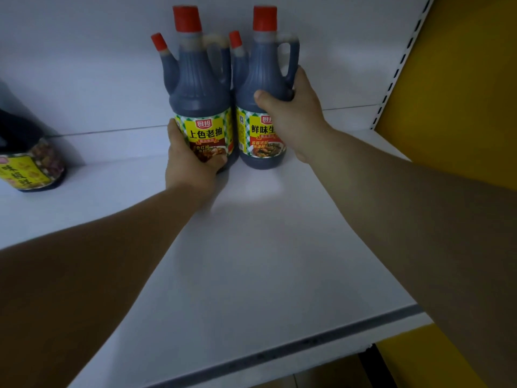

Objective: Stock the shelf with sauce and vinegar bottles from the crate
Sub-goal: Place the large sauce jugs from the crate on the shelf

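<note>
Two dark soy sauce bottles with red caps, side spouts and handles stand upright side by side at the back of the white shelf [251,247]. My left hand [193,166] grips the lower body of the left bottle [200,88], over its yellow label. My right hand [293,116] grips the right bottle [263,79] at its shoulder, thumb across the front and fingers round the back near the handle. The two bottles touch or nearly touch. No crate is in view.
A third dark bottle [28,163] with a yellow label stands at the far left of the shelf. A perforated upright [397,65] and a yellow panel [461,79] bound the shelf on the right. The shelf's front edge [279,351] carries a grey strip.
</note>
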`<state>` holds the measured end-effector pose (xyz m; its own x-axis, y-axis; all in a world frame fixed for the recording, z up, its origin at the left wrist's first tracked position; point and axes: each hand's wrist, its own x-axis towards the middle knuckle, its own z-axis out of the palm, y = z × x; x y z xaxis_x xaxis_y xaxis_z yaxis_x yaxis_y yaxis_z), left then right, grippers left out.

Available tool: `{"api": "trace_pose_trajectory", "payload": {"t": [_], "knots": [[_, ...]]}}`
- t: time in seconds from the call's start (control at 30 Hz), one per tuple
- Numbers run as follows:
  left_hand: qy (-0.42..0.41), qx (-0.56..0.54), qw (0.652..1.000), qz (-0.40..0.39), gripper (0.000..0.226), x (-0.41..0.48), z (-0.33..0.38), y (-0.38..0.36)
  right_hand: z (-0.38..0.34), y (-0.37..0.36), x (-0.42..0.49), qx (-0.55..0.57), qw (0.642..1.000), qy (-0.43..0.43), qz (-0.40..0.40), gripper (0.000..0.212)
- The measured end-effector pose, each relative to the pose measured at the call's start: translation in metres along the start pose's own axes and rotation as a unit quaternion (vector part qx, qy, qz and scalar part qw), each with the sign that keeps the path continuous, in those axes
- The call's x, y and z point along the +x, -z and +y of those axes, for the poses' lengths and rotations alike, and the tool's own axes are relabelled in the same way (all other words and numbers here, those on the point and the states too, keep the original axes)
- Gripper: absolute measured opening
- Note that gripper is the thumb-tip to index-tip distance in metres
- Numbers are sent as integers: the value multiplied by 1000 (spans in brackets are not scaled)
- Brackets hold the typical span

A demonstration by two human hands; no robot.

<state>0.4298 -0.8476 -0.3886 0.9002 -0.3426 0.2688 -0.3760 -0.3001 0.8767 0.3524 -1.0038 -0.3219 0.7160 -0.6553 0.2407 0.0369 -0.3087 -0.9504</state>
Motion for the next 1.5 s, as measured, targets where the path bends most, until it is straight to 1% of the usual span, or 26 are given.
{"api": "trace_pose_trajectory", "payload": {"t": [0.1, 0.3, 0.4, 0.57, 0.63, 0.8, 0.87, 1.07, 1.23, 1.4, 1.5], "knots": [[-4, 2, 1000, -6, 86, 0, -3, 0, -1, -4, 4, -3, 1000, -8, 4, 73], [4, -1, 1000, -16, 95, -2, -1, 0, -5, -5, 10, -40, 999, -24, -9, 99], [26, 1, 1000, -12, 98, -4, 1, -3, -12, -6, 12, -63, 998, -2, 12, 109], [35, 25, 999, 10, 86, -4, -2, -7, -15, -8, 17, -87, 996, 26, -11, 106], [28, 30, 999, 10, 82, -3, -4, -7, -13, -8, 18, -90, 996, 30, -6, 106], [7, -12, 1000, -19, 78, -3, -2, -3, -12, -7, 16, -78, 997, 26, 4, 104], [5, -16, 1000, -18, 74, -4, -1, -1, -12, -6, 15, -73, 997, 27, 3, 104], [12, -16, 1000, 0, 75, -4, -1, -4, -8, 1, 17, -77, 996, 38, 13, 101], [15, -4, 1000, 8, 75, -4, -1, -3, -8, 0, 20, -84, 996, 37, -5, 99], [21, -9, 999, 24, 76, -5, -2, -2, -5, -2, 20, -92, 995, 44, -2, 98], [20, -13, 999, 24, 76, -5, -3, -2, -3, -2, 19, -81, 996, 35, -4, 98]]}}
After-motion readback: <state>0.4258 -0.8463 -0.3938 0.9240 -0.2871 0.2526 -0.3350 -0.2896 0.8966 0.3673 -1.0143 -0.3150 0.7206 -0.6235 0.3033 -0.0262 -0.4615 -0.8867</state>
